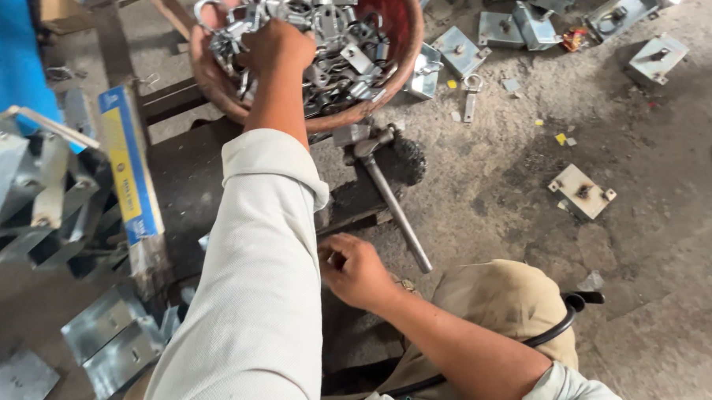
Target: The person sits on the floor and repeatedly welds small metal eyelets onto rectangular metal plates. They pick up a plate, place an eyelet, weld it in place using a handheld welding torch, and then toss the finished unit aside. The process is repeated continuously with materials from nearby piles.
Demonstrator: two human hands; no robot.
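My left hand (276,47) reaches forward into a round reddish-brown bowl (402,44) heaped with several small shiny metal clips and brackets (343,58); its fingers are curled down into the pile, and what they hold is hidden. My right hand (357,269) rests low near my knee, fingers bent against the edge of a dark wooden block (190,190), seemingly pinching something small I cannot make out. A metal hammer (387,191) lies between the bowl and my right hand, its head towards the bowl.
Galvanised sheet-metal pieces (112,339) are stacked at left beside a blue and yellow box (126,165). Square metal brackets (580,192) lie scattered over the dusty concrete floor at right and top. A black cable (561,323) crosses my khaki knee.
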